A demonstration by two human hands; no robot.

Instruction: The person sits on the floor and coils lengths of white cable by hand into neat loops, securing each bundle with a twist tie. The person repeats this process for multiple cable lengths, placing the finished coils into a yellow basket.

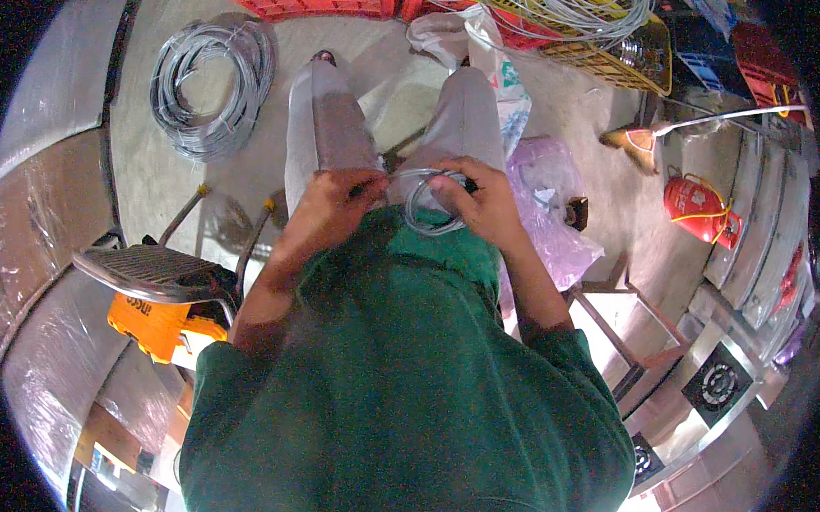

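In front of my waist, above my lap, a small coil of thin grey wire (414,203) hangs in my right hand (482,202). The thumb and fingers of that hand are closed round the coil's right side. My left hand (336,207) is just left of the coil with its fingers pinched together. A strand from the top of the coil seems to run to those fingertips, though the exact grip is too small to see. On the floor at the far left lies a much larger coil of grey wire (257,76), tied in places.
A yellow crate (643,63) with loose wire loops stands far right, beside a red crate (320,2). Clear plastic bags (553,210) lie right of my legs. A metal-framed chair (149,274) is at left, and a red canister (697,208) at right.
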